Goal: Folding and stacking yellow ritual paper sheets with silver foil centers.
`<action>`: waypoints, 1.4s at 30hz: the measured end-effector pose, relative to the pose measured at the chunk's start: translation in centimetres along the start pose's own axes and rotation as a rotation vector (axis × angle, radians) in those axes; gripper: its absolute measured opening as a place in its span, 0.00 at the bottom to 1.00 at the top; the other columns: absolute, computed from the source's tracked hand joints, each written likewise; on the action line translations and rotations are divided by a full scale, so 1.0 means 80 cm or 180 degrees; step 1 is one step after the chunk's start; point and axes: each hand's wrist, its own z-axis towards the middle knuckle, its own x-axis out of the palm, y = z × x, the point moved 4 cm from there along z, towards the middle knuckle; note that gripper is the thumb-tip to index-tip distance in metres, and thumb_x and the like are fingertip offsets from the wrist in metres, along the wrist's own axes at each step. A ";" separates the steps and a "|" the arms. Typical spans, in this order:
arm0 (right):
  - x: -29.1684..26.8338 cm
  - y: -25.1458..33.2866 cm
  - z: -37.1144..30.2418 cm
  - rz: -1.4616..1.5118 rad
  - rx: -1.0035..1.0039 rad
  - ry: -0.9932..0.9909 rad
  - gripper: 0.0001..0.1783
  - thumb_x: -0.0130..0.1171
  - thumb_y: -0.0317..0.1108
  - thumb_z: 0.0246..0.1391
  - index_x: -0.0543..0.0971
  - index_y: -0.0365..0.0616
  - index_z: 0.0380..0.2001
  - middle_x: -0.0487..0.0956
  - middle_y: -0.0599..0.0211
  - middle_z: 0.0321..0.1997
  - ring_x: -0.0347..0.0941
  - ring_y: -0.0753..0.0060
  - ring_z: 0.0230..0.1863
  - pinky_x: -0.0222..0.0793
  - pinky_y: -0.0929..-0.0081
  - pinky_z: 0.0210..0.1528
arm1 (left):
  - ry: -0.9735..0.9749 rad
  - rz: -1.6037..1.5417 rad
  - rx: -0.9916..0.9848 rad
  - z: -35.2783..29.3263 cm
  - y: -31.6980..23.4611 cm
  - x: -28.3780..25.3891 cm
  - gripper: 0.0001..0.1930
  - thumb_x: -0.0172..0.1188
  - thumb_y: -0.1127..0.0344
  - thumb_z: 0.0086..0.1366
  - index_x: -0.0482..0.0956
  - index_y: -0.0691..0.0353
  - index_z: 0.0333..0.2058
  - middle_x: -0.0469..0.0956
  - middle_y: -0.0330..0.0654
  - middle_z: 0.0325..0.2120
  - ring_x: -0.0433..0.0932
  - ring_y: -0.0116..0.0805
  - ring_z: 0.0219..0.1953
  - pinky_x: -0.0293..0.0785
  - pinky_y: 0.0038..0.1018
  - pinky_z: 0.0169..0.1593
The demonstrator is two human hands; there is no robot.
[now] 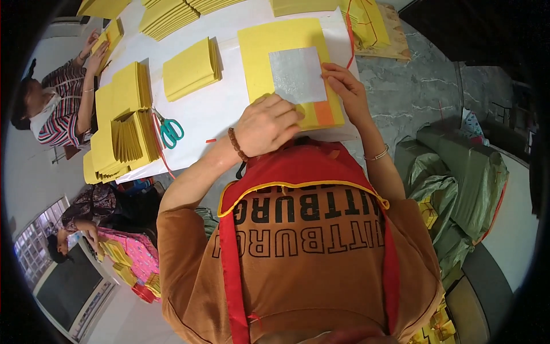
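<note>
left hand (268, 123): rests palm-down on near edge of the yellow paper stack (286, 46); fingers (289, 112) curled together, pressing the stack's near-left part, tips at the silver foil sheet (298, 74)
right hand (345, 86): at right edge of foil sheet; fingers pinched together on that edge, thumb side touching the foil
silver foil sheet: lies flat on top of yellow stack, toward its near-right part; an orange strip (323, 113) shows just below it
yellow paper stack: near edge of counter (229, 109), right in front of the person's chest
scissors (169, 131): teal handles, near left part of counter edge, beside folded yellow bundles (123, 140)
other stacks (192, 67): mid counter, well apart from hands
co-worker (60, 103): at left side of counter, hands on a yellow bundle
green sacks (458, 183): on floor, to the right
</note>
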 end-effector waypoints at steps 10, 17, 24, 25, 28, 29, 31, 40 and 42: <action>0.000 -0.004 -0.001 0.0086 -0.0009 -0.0065 0.10 0.51 0.28 0.55 0.78 0.37 0.38 0.71 0.63 0.53 0.65 0.72 0.54 0.57 0.76 0.57 | -0.0096 -0.1465 -0.1095 -0.001 0.033 0.005 0.08 0.57 0.67 0.59 0.77 0.67 0.31 0.77 0.43 0.23 0.74 0.30 0.23 0.69 0.24 0.28; -0.001 -0.005 -0.001 0.0049 -0.0003 -0.0112 0.10 0.51 0.28 0.54 0.78 0.38 0.39 0.72 0.63 0.52 0.65 0.72 0.55 0.57 0.77 0.57 | 0.0279 -0.1785 -0.1660 0.001 0.040 0.006 0.09 0.55 0.67 0.61 0.78 0.68 0.32 0.75 0.39 0.20 0.69 0.21 0.22 0.67 0.20 0.27; -0.001 -0.006 0.000 0.0066 -0.0009 -0.0109 0.11 0.51 0.27 0.55 0.78 0.38 0.38 0.72 0.64 0.52 0.65 0.72 0.55 0.57 0.77 0.57 | 0.0162 -0.2058 -0.1650 0.003 0.047 0.011 0.08 0.54 0.67 0.58 0.79 0.65 0.30 0.75 0.43 0.17 0.70 0.29 0.18 0.67 0.25 0.25; -0.001 -0.006 0.000 0.0069 -0.0006 -0.0111 0.11 0.51 0.27 0.55 0.78 0.38 0.38 0.72 0.64 0.52 0.65 0.72 0.55 0.57 0.77 0.57 | 0.0124 -0.2187 -0.1634 0.003 0.048 0.012 0.08 0.54 0.67 0.57 0.79 0.65 0.30 0.74 0.41 0.16 0.69 0.26 0.18 0.66 0.24 0.24; -0.001 -0.005 0.001 0.0068 0.0019 -0.0118 0.11 0.51 0.28 0.55 0.78 0.38 0.38 0.72 0.64 0.52 0.65 0.72 0.54 0.57 0.76 0.57 | 0.0284 -0.2265 -0.1917 0.004 0.050 0.013 0.08 0.54 0.68 0.56 0.79 0.65 0.28 0.73 0.38 0.14 0.67 0.22 0.18 0.64 0.22 0.23; -0.001 -0.004 0.001 0.0028 0.0010 -0.0101 0.11 0.50 0.28 0.55 0.78 0.38 0.39 0.72 0.64 0.52 0.65 0.72 0.54 0.57 0.76 0.57 | 0.0290 -0.2265 -0.1921 0.005 0.050 0.012 0.08 0.54 0.68 0.56 0.79 0.65 0.28 0.73 0.38 0.14 0.67 0.22 0.18 0.64 0.22 0.23; -0.002 -0.002 0.002 -0.0008 0.0004 -0.0083 0.11 0.50 0.29 0.56 0.78 0.38 0.39 0.72 0.64 0.52 0.66 0.72 0.54 0.57 0.76 0.57 | 0.0354 -0.2273 -0.1970 0.006 0.051 0.012 0.08 0.53 0.68 0.55 0.78 0.66 0.28 0.71 0.37 0.13 0.65 0.21 0.18 0.62 0.21 0.23; -0.006 0.008 0.001 -0.0129 -0.0354 0.0600 0.16 0.53 0.27 0.51 0.75 0.41 0.45 0.68 0.63 0.57 0.62 0.70 0.57 0.56 0.72 0.58 | 0.0069 -0.2910 -0.2270 0.001 0.067 0.018 0.09 0.53 0.67 0.57 0.77 0.67 0.28 0.70 0.34 0.16 0.64 0.19 0.21 0.63 0.19 0.27; 0.000 0.025 -0.005 -0.1075 -0.0456 0.0585 0.22 0.62 0.29 0.41 0.74 0.43 0.44 0.66 0.62 0.58 0.59 0.64 0.60 0.53 0.70 0.61 | 0.0074 -0.3028 -0.2291 0.002 0.071 0.016 0.10 0.55 0.65 0.58 0.78 0.67 0.29 0.72 0.35 0.18 0.66 0.19 0.23 0.65 0.18 0.29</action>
